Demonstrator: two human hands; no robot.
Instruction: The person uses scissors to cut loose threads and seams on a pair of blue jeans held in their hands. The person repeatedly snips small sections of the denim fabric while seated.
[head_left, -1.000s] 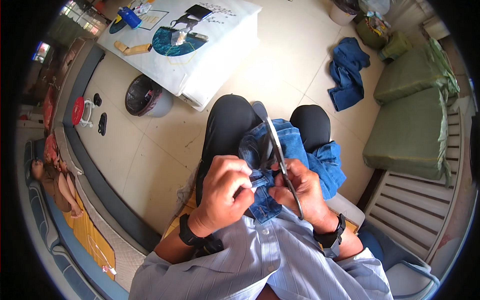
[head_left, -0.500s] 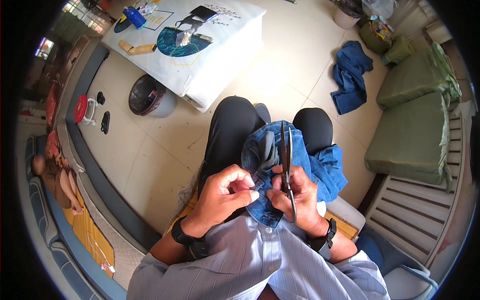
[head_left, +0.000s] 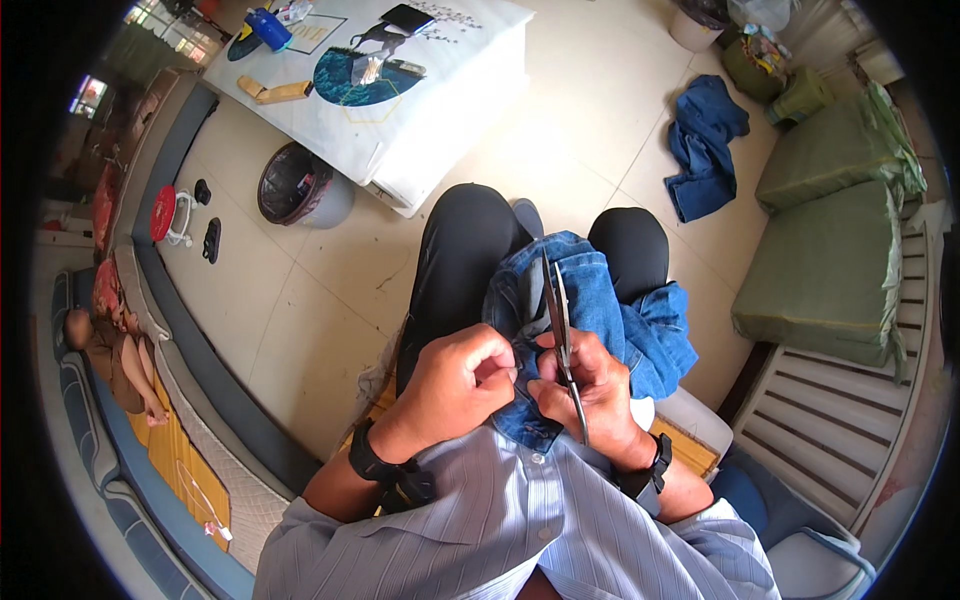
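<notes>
Blue denim jeans [head_left: 588, 285] lie bunched across my lap, over the black trousers I wear. My right hand [head_left: 590, 385] grips a pair of scissors [head_left: 558, 325], blades pointing away from me and slightly apart. Its thumb and fingertips are also pressed together beside the denim. Close by on the left, my left hand [head_left: 455, 385] is closed in a pinch at the near edge of the cloth. Whatever sits between its fingertips is too small or hidden to make out.
Another pair of jeans [head_left: 703, 145] lies on the tiled floor ahead to the right. A white table [head_left: 450, 100] and a lined bin [head_left: 330, 200] stand ahead left. Green cushions [head_left: 820, 270] rest on a slatted bench [head_left: 830, 400] at right. A person [head_left: 125, 365] reclines on the left sofa.
The scissors have tilted to the left, and their blades show a little more apart. My left fingers have curled in, the thumb now tucked closer to the index finger.
</notes>
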